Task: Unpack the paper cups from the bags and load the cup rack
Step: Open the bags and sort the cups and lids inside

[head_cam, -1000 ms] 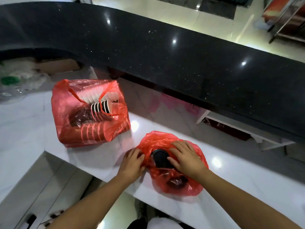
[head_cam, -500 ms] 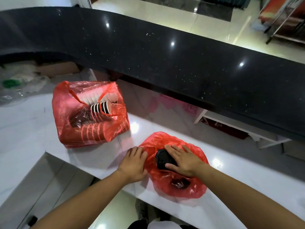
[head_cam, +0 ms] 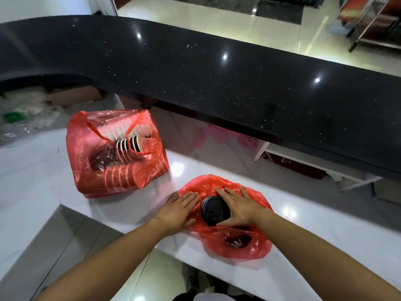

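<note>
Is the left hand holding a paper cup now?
No, the left hand lies flat on the small red bag, beside the black lid.

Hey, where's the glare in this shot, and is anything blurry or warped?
Head view: ceiling lights glare as small white spots on the black counter and the white worktop. Also in the head view, the wide lens seems to bow the counter. The metal rack at top right looks soft, while the left hand and right hand are sharp.

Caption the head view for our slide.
Left hand and right hand press a red bag around a black lid; another bag holds cups.
</note>
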A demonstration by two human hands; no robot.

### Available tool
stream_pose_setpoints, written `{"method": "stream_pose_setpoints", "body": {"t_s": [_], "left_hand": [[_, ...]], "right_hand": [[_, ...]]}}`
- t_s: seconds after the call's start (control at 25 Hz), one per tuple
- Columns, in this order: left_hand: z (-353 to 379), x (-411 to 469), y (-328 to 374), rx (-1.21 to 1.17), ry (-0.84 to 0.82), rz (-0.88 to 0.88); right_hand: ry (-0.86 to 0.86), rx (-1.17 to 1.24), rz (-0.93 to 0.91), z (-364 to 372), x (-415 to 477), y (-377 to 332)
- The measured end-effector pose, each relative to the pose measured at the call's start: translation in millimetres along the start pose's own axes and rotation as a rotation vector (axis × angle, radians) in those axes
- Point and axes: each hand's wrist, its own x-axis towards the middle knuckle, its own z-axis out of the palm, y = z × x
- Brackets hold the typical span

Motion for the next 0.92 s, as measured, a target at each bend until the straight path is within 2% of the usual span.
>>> {"method": "stream_pose_setpoints", "body": {"t_s": [0.16, 0.32, 0.44, 0.64, 0.8, 0.92], "left_hand": [[15.9, -3.1, 9.1, 0.161, -0.061, -0.035], [8.4, -0.8, 19.4, 0.156, -0.049, -0.072], [4.2, -3.4, 20.1, 0.184, -0.051, -0.079], [6.5, -11.3, 14.9, 0.183, -0.065, -0.123], [10.9, -9.0, 14.3, 0.162, -0.052, -0.13], [5.9, -4.3, 12.9, 0.18, -0.069, -0.134]], "right_hand": [[-0.008, -0.039, -0.015, -1.7, 5.0, -5.1], [0.144, -0.302, -0.078, 1.7, 7.4, -27.0], [0.099, -0.416, -0.067, 6.8, 5.7, -52.8], [-0.007, -0.326, 0.109, 9.5, 14.4, -69.4], [-0.01, -0.262, 0.104, 9.3, 19.7, -66.6], [0.066, -0.193, 0.069, -3.9, 12.1, -58.1]]}}
